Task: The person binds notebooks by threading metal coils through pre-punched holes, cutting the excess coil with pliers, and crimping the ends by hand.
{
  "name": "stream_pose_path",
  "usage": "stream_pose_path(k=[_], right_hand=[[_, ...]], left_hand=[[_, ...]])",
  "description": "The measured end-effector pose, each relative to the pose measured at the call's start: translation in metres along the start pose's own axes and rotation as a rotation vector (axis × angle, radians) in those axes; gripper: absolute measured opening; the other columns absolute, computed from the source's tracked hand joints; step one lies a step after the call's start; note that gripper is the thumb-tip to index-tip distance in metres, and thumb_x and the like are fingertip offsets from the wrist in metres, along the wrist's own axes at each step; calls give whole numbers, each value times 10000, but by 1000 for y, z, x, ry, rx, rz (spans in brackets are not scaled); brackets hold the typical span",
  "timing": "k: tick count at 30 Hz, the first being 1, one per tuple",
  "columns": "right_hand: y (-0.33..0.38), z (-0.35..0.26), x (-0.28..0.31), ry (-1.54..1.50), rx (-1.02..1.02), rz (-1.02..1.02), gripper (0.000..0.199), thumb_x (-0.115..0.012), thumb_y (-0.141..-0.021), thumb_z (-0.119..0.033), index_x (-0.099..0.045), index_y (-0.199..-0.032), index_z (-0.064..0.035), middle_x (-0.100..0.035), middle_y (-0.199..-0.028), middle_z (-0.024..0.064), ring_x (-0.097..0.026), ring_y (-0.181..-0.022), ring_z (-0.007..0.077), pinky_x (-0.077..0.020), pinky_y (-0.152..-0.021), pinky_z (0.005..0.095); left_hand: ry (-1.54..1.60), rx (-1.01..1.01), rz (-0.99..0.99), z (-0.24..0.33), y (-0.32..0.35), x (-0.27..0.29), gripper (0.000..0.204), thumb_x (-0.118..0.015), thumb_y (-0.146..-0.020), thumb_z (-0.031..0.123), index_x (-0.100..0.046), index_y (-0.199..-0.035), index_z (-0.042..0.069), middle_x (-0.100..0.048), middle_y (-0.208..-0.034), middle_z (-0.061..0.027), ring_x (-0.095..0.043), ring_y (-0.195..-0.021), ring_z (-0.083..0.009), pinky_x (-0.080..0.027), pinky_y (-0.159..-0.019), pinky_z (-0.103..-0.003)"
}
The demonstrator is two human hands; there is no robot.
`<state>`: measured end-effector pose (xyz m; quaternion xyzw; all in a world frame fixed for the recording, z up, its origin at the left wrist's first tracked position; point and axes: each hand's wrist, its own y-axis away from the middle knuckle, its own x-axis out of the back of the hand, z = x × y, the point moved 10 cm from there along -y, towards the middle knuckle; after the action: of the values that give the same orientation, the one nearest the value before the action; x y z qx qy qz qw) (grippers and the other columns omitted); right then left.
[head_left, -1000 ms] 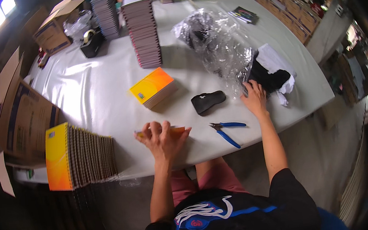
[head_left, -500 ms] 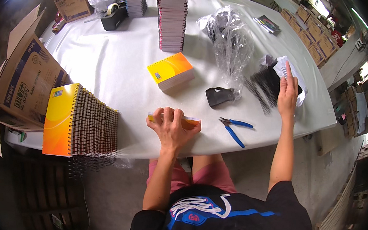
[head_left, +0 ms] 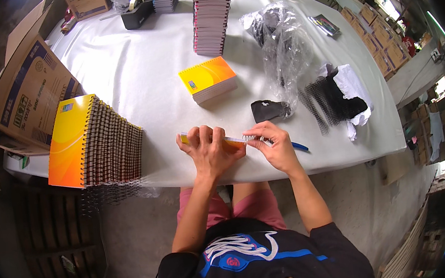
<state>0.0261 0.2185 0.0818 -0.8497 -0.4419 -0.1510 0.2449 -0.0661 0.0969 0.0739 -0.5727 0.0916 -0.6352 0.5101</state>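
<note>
Close to the table's near edge, my left hand [head_left: 208,150] grips a small yellow-orange notebook [head_left: 232,145], fingers over its far side and thumb on the near side. A spiral binding coil [head_left: 250,137] is pinched in my right hand [head_left: 276,148], its end against the notebook's right end. Whether it has entered the holes is too small to tell. More dark coils [head_left: 314,108] lie to the right on black and white wrapping. Partly behind my right hand, the blue handle [head_left: 300,147] of the cutting pliers shows. A short stack of yellow-orange notebooks [head_left: 209,79] sits beyond my hands.
Bound yellow-orange notebooks [head_left: 71,146] stand piled at the left beside an open carton [head_left: 33,96]. A tall notebook stack [head_left: 212,20] rises at the back. Clear plastic [head_left: 285,51] and a black pouch [head_left: 269,110] lie right of centre. A tape dispenser [head_left: 137,17] is far left.
My right hand has come left from the heap of coils to the notebook's right end, now with a coil in its fingers. My left hand keeps its grip on the notebook.
</note>
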Motion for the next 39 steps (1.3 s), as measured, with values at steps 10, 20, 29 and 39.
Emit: stream_pose_path(k=[10,20,29,39], right_hand=[[-4,28,-11,-303,-134,-146,168,-675,-824,-48,-685,-987,-8,-631,-895,38,-570,-759,74,-479,-689,222],[4,40,-21,-403,-302,-407,224,-608,-897,-142,-644,-1074,-9,-622,-838,34,-560,-650,72,-475,-621,220],[4,-9,5,153,45,-158,282,-538,-930,-122,-544,-1204,-57,-609,-810,97,-548,-562,115,-453,-533,274],[7,25,-20,-557,-444,-545,323,-565,-920,-140,-547,-1233,-60,-622,-778,64,-547,-633,62,-459,-545,205]], left_hand=[[20,-12,-61,0,-1,-4,621,-745,-479,656,-548,-764,141,-460,-856,-29,-428,-970,-251,-267,-869,-507],[89,-20,-109,-1,0,-2,527,-770,-507,587,-594,-793,181,-486,-876,-7,-433,-977,-234,-281,-840,-457],[175,-51,-85,-6,3,-2,543,-786,-542,519,-622,-920,164,-481,-890,-40,-411,-997,-272,-291,-903,-472],[408,-19,-302,-15,-2,-8,490,-793,-569,483,-614,-862,134,-468,-910,-65,-411,-1020,-300,-262,-950,-558]])
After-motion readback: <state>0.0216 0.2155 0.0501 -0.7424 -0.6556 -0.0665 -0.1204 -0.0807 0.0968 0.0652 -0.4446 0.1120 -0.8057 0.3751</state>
